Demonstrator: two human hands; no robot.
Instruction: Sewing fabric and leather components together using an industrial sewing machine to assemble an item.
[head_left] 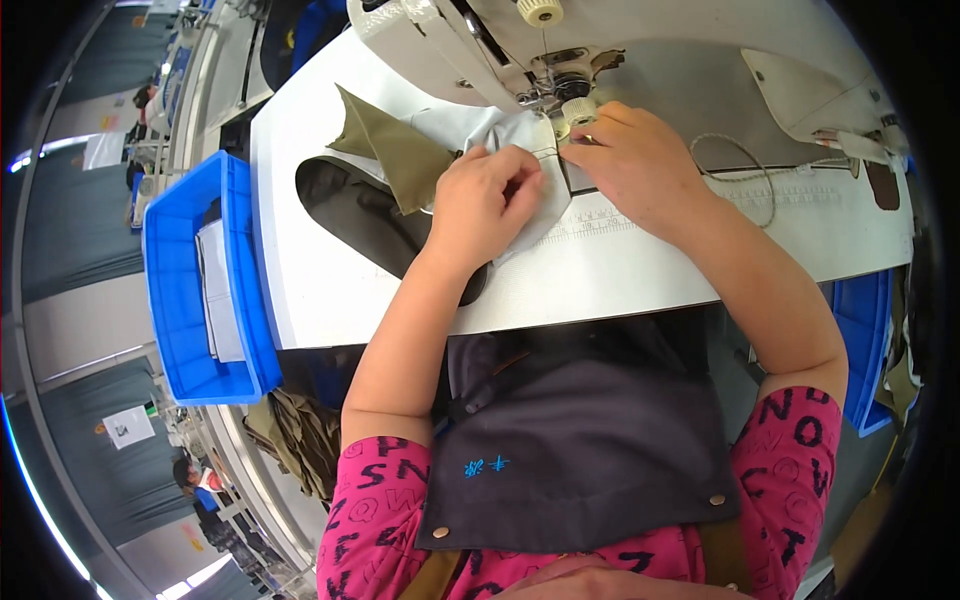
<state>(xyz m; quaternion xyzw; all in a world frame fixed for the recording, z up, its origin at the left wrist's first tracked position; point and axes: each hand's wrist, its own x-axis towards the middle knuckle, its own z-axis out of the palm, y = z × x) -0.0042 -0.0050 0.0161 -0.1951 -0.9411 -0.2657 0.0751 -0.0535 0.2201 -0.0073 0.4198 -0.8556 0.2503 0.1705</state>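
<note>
My left hand (485,200) has its fingers curled on a pale grey fabric piece (537,200) on the sewing table (320,305). My right hand (635,170) is at the sewing machine's (440,50) needle area, thumb and fingertips bunched at the fabric's right edge just below the presser foot; what exactly they hold is too small to make out. An olive fabric piece (390,150) lies left of my left hand, over a dark grey-brown piece (340,200). The seam under my fingers is partly hidden.
A blue bin (170,300) with pale pieces hangs left of the table, olive cloth (290,440) below it. Another blue bin (860,340) is at right. A looped cord (770,210) lies right of my right hand. Two other people (205,480) sit at machines along the far left.
</note>
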